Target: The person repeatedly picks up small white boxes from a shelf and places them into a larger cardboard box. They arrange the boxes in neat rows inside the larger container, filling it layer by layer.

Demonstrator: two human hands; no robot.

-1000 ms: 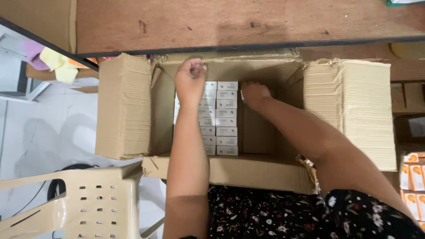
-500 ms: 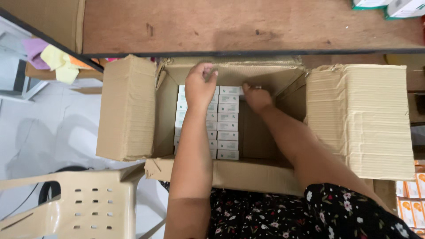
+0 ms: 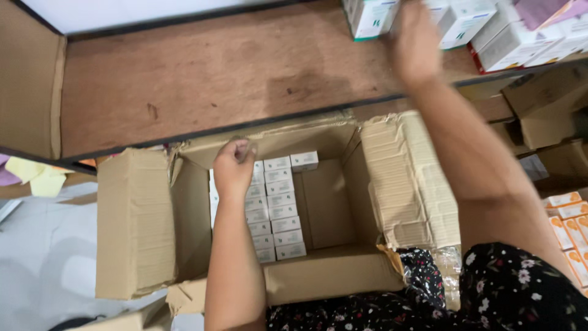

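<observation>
I noted the left hand (image 3: 234,168) low in the open cardboard carton (image 3: 135,220) at centre frame, its grip curled narrowly on the top of the small white boxes (image 3: 278,211) stacked in rows inside. I judged these boxes light, stiff-walled and easily crushed, best taken by their short sides. The right hand (image 3: 416,43), blurred, was at the packages (image 3: 465,21) on the wooden shelf (image 3: 214,73), upper right; its grip I could not tell. Half a second earlier it had been inside the carton.

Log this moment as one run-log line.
left hand: inside carton, on small white boxes | right hand: raised at boxes on shelf, blurred | carton: open, part filled
</observation>
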